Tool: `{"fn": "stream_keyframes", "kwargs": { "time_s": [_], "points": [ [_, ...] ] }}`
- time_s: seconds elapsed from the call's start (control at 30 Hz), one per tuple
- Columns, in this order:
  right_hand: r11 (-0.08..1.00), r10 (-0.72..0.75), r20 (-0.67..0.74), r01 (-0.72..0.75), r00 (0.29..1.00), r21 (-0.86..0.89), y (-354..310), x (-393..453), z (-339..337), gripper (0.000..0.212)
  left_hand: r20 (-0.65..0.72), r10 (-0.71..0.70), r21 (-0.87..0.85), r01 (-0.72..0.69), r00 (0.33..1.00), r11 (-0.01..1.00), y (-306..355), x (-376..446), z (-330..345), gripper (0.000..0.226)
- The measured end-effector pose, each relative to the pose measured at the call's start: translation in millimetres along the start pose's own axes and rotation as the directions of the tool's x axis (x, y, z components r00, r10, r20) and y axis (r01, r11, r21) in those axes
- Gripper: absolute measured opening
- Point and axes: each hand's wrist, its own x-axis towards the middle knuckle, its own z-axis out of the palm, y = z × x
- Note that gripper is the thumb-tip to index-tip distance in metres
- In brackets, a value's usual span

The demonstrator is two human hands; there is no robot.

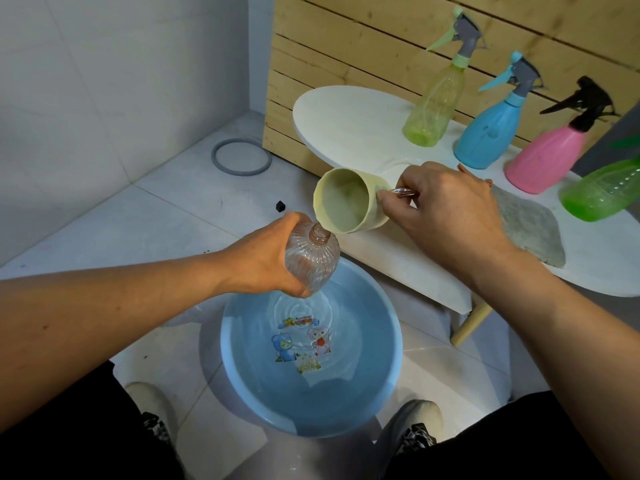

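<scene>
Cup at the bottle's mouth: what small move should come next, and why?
Probably tip the cup a little further: the right hand holds its rim at the neck of the clear bottle, which the left hand grips over the blue basin.

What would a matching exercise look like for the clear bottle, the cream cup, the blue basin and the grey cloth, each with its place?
Things: 1 clear bottle; 2 cream cup; 3 blue basin; 4 grey cloth.
Places: A on the floor, water inside; B lying on the white table; C gripped by the left hand; D tilted in the right hand.
Pairs: 1-C, 2-D, 3-A, 4-B.
</scene>
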Motion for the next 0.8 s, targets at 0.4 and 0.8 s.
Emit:
{"fn": "stream_keyframes", "kwargs": {
  "time_s": [0.4, 0.8],
  "points": [
    [1.0, -0.017, -0.016, 0.017, 1.0, 0.007, -1.0, 0.1, 0.7, 0.033, -0.004, -0.008, -0.031, 0.008, 1.0, 0.999, 1.8, -0.8, -1.5, 0.105],
    [0.999, -0.054, -0.034, 0.054, 0.998, -0.011, 2.1, 0.9, 3.0, 0.036, -0.004, -0.005, -0.038, 0.005, 1.0, 0.999, 2.8, -0.9, -1.9, 0.104]
  ]
}}
